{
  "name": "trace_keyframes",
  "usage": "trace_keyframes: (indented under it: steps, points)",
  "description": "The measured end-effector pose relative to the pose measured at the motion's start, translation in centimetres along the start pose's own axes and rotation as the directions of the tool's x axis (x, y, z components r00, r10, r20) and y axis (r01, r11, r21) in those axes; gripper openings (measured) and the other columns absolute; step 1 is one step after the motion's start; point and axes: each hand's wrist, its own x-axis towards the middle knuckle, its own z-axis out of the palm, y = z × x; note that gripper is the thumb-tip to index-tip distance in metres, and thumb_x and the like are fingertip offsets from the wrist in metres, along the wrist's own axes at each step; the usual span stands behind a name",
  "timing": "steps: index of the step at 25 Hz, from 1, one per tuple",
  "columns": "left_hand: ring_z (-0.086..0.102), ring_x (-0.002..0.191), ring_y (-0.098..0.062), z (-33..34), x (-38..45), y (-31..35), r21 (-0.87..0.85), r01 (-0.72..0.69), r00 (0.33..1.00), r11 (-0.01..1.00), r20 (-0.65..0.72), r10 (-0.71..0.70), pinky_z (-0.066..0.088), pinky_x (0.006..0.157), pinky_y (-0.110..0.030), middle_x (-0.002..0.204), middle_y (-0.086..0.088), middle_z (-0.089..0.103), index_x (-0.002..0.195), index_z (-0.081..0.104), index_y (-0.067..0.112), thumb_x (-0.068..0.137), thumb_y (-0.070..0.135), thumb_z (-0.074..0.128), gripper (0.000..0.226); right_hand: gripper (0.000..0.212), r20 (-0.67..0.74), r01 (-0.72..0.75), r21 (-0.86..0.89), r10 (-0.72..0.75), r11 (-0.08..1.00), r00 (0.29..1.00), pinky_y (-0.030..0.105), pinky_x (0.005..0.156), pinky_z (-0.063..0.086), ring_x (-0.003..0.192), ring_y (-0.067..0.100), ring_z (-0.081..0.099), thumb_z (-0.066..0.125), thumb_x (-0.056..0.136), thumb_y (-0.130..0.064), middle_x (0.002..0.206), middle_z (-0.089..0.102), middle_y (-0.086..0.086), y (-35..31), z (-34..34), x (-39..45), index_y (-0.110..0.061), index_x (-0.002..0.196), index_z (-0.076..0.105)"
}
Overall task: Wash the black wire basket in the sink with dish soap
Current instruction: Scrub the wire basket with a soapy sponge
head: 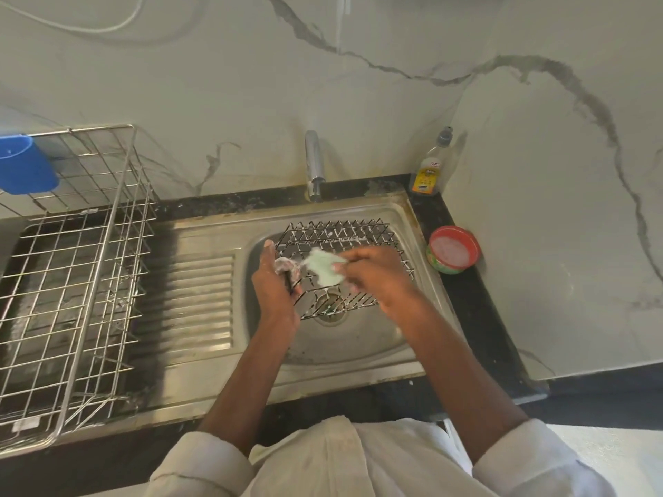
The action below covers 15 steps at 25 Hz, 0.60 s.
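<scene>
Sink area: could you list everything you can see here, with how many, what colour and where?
Black wire basket: one, black, in the sink bowl under the hands.
Stainless steel sink: one, silver, centre, ribbed drainboard on its left.
Chrome tap: one, silver, behind the bowl.
Pale green scrubbing cloth: one, light green, soapy, over the basket.
Clear dish soap bottle: one, yellow label, back right corner of the counter.
Red round bowl: one, red rim, whitish contents, right of the sink.
Silver wire drying rack: one, silver, left.
Blue plastic cup: one, blue, hanging on the rack's far left.
Left hand: holds the basket's left edge.
Right hand: grips the cloth.
</scene>
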Motion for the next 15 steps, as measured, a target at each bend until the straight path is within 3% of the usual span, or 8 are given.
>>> trace_keyframes:
  steps: [3, 5, 6, 8, 10, 12, 13, 15]
  points:
    - [0.037, 0.045, -0.010, -0.1, -0.5, 0.2, -0.005, 0.012, 0.999, 1.000, 0.042, -0.012, 0.030, 0.044, -0.021, 0.057, 0.004, 0.049, 0.059, 0.078, 0.046, 0.110, 0.043, 0.050, 0.058, 0.032, -0.417, -0.131, -0.468, -0.087, 0.874, 0.905, 0.006, 0.059, 0.042, 0.082, 0.020, 0.067, 0.069, 0.083, 0.004, 0.105, 0.078, 0.013, 2.4, -5.0, 2.3, -0.010, 0.110, 0.080]
    - [0.036, 0.046, -0.011, -0.4, -0.2, -0.2, -0.021, 0.026, 1.000, 0.999, 0.016, -0.026, 0.031, 0.042, -0.021, 0.059, 0.003, 0.050, 0.066, 0.079, 0.033, 0.108, 0.040, 0.054, 0.049, 0.034, -0.466, -0.214, -0.628, -0.141, 0.748, 0.873, 0.023, 0.077, 0.049, 0.101, 0.027, 0.069, 0.067, 0.087, 0.001, 0.119, 0.073, 0.011, 3.1, -6.1, 2.3, -0.014, 0.116, 0.078]
    - [0.036, 0.047, -0.012, -0.5, 0.0, -0.4, -0.029, 0.029, 1.000, 0.999, 0.008, -0.028, 0.031, 0.041, -0.021, 0.059, 0.003, 0.051, 0.072, 0.076, 0.028, 0.107, 0.038, 0.056, 0.042, 0.033, -0.469, -0.227, -0.663, -0.160, 0.713, 0.868, 0.029, 0.078, 0.049, 0.104, 0.029, 0.069, 0.067, 0.089, -0.001, 0.123, 0.070, 0.008, 3.2, -5.8, 2.0, -0.017, 0.117, 0.077]
    - [0.037, 0.045, -0.012, -0.5, 0.1, -0.8, -0.015, 0.008, 1.000, 1.000, 0.018, -0.007, 0.030, 0.042, -0.021, 0.057, 0.005, 0.052, 0.069, 0.071, 0.025, 0.107, 0.037, 0.057, 0.042, 0.032, -0.415, -0.139, -0.693, -0.233, 0.707, 0.880, 0.026, 0.074, 0.046, 0.101, 0.023, 0.069, 0.067, 0.091, -0.004, 0.125, 0.067, 0.001, 2.8, -4.0, 0.6, -0.022, 0.116, 0.077]
    - [0.040, 0.044, -0.010, -0.2, 0.0, -0.8, 0.032, -0.024, 0.999, 0.999, 0.047, 0.022, 0.031, 0.045, -0.023, 0.054, 0.006, 0.053, 0.057, 0.072, 0.029, 0.108, 0.035, 0.054, 0.055, 0.029, -0.216, 0.101, -0.665, -0.320, 0.740, 0.923, 0.021, 0.071, 0.053, 0.092, 0.009, 0.070, 0.070, 0.091, -0.008, 0.119, 0.070, -0.008, 1.7, -1.1, -1.2, -0.028, 0.110, 0.079]
    - [0.047, 0.045, -0.011, 0.0, 0.3, -1.0, 0.045, -0.014, 1.000, 0.999, 0.021, 0.013, 0.037, 0.046, -0.024, 0.055, 0.006, 0.056, 0.061, 0.075, 0.027, 0.108, 0.036, 0.055, 0.051, 0.025, 0.008, 0.276, -0.420, -0.300, 0.865, 0.954, 0.019, 0.069, 0.059, 0.078, -0.003, 0.069, 0.076, 0.089, -0.010, 0.110, 0.075, -0.010, 0.5, 1.3, -2.1, -0.029, 0.104, 0.081]
    - [0.048, 0.047, -0.013, 0.0, 0.4, -1.0, 0.043, -0.007, 1.000, 0.999, 0.009, 0.007, 0.039, 0.045, -0.023, 0.056, 0.005, 0.057, 0.066, 0.074, 0.024, 0.107, 0.037, 0.057, 0.047, 0.025, 0.073, 0.271, -0.289, -0.261, 0.918, 0.963, 0.022, 0.068, 0.061, 0.074, -0.001, 0.070, 0.079, 0.087, -0.010, 0.105, 0.077, -0.011, 0.3, 1.7, -2.0, -0.029, 0.103, 0.081]
    - [0.043, 0.048, -0.013, -0.3, 0.5, -0.8, 0.032, -0.024, 0.999, 0.999, 0.025, 0.023, 0.035, 0.043, -0.022, 0.056, 0.005, 0.054, 0.067, 0.078, 0.029, 0.108, 0.038, 0.055, 0.048, 0.025, -0.003, 0.185, -0.210, -0.190, 0.960, 0.982, 0.028, 0.066, 0.062, 0.076, 0.008, 0.074, 0.081, 0.087, -0.013, 0.095, 0.076, -0.015, 0.8, 0.7, -0.6, -0.030, 0.105, 0.080]
